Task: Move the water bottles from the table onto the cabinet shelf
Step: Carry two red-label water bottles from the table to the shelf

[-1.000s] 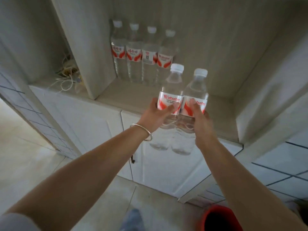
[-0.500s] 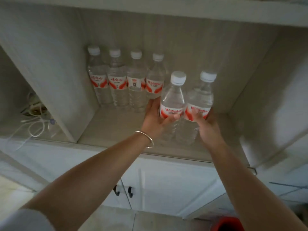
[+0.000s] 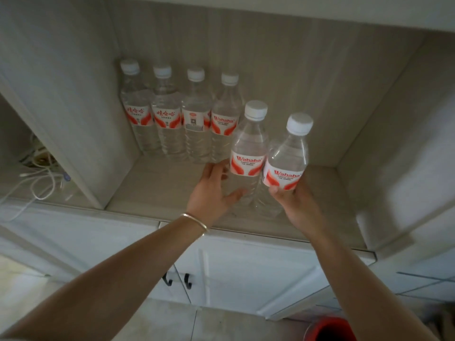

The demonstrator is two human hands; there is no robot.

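Two clear water bottles with white caps and red-and-white labels are at the front right of the cabinet shelf (image 3: pixel 157 190). The left bottle (image 3: pixel 248 143) stands on the shelf, and my left hand (image 3: pixel 214 190) lies beside it with fingers straightened, thumb touching its lower body. My right hand (image 3: pixel 295 203) grips the right bottle (image 3: pixel 288 156) just under its label; that bottle leans slightly right, and its base is hidden behind my hand. A row of several identical bottles (image 3: pixel 182 119) stands along the back wall on the left.
A vertical divider (image 3: pixel 81 119) walls off a left compartment holding white cables (image 3: pixel 37 178). The shelf's right wall (image 3: pixel 384 156) is close to the right bottle. White cabinet doors with black handles (image 3: pixel 177 279) are below. A red bucket (image 3: pixel 330 328) sits on the floor.
Both bottles have moved farther in over the shelf. My left hand has loosened from a grip on the left bottle to straightened fingers beside it. My right hand keeps its grip.
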